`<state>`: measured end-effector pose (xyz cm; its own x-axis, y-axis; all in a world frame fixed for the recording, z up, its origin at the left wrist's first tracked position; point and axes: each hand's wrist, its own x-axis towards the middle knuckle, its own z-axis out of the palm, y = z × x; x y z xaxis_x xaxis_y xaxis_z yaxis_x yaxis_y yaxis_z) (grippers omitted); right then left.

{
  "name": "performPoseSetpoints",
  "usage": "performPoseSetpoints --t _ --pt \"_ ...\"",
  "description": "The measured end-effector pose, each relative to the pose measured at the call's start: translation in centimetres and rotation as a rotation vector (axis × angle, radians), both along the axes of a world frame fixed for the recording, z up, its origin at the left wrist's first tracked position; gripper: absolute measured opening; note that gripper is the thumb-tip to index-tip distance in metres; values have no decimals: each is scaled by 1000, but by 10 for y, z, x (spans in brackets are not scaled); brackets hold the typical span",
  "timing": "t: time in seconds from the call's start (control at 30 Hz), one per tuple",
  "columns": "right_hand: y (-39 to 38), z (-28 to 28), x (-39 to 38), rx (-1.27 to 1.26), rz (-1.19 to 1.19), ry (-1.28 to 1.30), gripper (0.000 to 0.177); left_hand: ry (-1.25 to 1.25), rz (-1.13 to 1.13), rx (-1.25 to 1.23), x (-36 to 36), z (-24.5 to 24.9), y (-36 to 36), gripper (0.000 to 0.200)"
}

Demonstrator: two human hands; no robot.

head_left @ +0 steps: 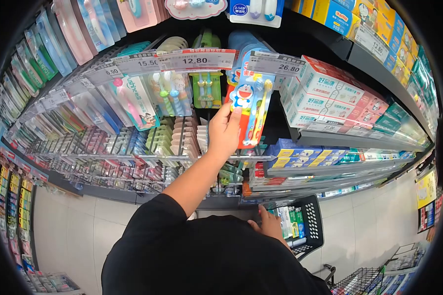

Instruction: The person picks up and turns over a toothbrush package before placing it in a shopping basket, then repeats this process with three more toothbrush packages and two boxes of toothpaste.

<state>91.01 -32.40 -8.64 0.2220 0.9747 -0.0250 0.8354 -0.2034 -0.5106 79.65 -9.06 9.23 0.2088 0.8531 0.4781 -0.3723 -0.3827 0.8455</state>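
Note:
My left hand (225, 130) reaches up to the shelf and is closed on a toothbrush pack (251, 110). The pack is blue, yellow and red, with a blue-and-white cartoon cat and two toothbrushes behind clear plastic. It hangs upright below a 26.80 price tag (276, 65), and similar packs show behind it. Low down, my right hand (270, 224) is at the near left side of a black shopping basket (314, 221). Its fingers are curled, but what lies in them is lost against the black. Green and white boxes (293, 221) lie in the basket.
More toothbrush packs (133, 103) hang on hooks to the left. Stacked white and red toothpaste boxes (325, 96) fill the shelf at right, with blue boxes (305, 153) below. Yellow boxes (349, 19) line the upper right shelf. A wire basket (359, 281) stands at the lower right.

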Motion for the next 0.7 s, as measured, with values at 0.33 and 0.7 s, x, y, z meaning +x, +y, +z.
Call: performPoseSetpoints --t 0.33,0.7 --pt "7 4 0 -91 -6 -41 64 -20 4 151 -13 6 -8 23" --pt "11 0 -8 -100 -76 -111 52 78 -115 171 -29 -2 1 21"
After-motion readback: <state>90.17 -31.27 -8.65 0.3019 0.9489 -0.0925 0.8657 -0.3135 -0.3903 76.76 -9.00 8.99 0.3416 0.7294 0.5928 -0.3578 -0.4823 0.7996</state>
